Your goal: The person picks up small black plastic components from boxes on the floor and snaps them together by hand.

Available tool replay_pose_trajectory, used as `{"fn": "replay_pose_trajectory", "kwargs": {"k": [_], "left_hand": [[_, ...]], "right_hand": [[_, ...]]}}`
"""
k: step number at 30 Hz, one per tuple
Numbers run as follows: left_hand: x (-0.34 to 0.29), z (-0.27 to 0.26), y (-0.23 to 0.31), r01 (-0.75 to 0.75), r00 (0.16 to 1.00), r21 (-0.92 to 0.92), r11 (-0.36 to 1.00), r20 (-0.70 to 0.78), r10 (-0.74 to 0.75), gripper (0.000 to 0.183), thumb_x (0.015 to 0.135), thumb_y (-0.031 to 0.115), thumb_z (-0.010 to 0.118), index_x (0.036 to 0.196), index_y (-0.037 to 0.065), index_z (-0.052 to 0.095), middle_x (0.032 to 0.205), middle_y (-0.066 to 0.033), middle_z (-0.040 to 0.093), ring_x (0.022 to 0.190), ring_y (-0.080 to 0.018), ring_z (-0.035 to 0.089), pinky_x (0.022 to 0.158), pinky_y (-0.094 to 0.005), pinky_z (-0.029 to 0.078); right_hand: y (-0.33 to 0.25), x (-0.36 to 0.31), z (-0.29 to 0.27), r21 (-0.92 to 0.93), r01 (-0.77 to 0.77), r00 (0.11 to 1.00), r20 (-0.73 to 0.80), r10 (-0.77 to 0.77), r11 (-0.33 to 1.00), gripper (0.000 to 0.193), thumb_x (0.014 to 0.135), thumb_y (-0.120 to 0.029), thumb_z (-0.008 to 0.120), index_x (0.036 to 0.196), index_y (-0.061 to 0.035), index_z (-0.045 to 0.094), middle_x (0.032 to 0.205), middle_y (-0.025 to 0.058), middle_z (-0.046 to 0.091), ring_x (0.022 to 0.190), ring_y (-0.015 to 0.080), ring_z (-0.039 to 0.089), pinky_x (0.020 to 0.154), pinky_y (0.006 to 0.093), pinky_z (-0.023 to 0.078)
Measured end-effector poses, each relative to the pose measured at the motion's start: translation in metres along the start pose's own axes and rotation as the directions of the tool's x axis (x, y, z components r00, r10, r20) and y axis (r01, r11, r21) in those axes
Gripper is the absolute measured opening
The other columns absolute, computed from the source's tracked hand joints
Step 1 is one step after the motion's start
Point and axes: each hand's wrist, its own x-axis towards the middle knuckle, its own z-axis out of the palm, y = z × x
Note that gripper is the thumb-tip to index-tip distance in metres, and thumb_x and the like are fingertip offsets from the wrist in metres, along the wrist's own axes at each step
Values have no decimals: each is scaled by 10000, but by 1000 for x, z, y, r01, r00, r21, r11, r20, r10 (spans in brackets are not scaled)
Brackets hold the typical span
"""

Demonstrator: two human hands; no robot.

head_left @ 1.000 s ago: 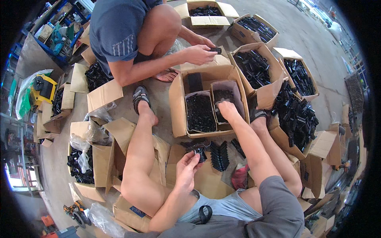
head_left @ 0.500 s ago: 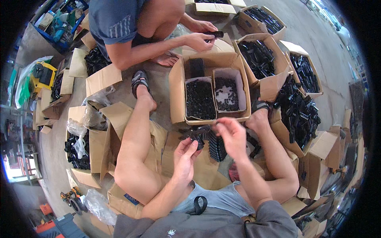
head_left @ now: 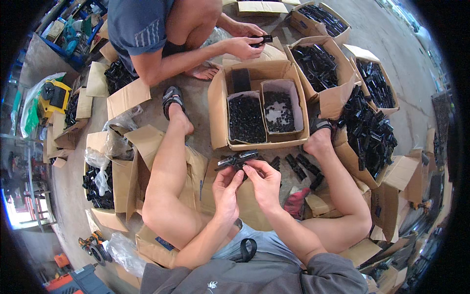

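Above a concrete floor [head_left: 197,111], left hand [head_left: 227,194] and right hand [head_left: 264,185] pinch a black part [head_left: 237,159], best steadied from both sides

The left hand [head_left: 227,193] and right hand [head_left: 264,185] together held a black part [head_left: 237,159] near an open cardboard box [head_left: 218,117] as a co-worker [head_left: 139,29] crouched nearby.

The black part [head_left: 234,160] in my fingers [head_left: 250,174] is smooth and glossy, apparently plastic; the heaped parts [head_left: 364,134] to my right show the same finish. The carton [head_left: 217,100] before me is matt cardboard. My shorts [head_left: 274,247] are matt cloth, the bag [head_left: 126,252] clear shiny film, the floor [head_left: 198,103] smooth, concrete-like
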Motion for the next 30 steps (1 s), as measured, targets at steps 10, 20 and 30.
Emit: {"fn": "replay_pose_trajectory", "kwargs": {"k": [10, 20, 30], "left_hand": [[0, 0, 3, -5, 999, 10, 1000, -38, 5, 274, 877, 25, 748, 1118, 30, 616, 1101, -67, 675, 1029, -136, 620, 924, -280, 490], [-1, 3, 2, -40, 998, 31, 999, -49, 41, 260, 862, -26, 742, 1086, 28, 622, 1092, -78, 684, 1014, -143, 633, 916, -286, 506], [-3, 7, 4, -105, 994, 81, 991, -33, 108, 250, 862, -43, 734, 1083, 2, 626, 1120, -102, 683, 1034, -161, 645, 935, -291, 515]], "right_hand": [[-8, -1, 0, -30, -9, 1000, 4, 9, 1000, 148, 889, 18, 708, 1036, 31, 706, 973, 40, 711, 870, 75, 632, 791, 218, 508], [-7, 1, -1, -53, 5, 1000, 25, -3, 999, 104, 897, 10, 704, 999, 26, 706, 913, 14, 699, 840, 58, 614, 764, 208, 494], [-8, 1, -2, -44, -18, 999, 29, 20, 999, 73, 902, -6, 708, 971, 14, 701, 907, 11, 695, 829, 51, 609, 753, 206, 493]]}}
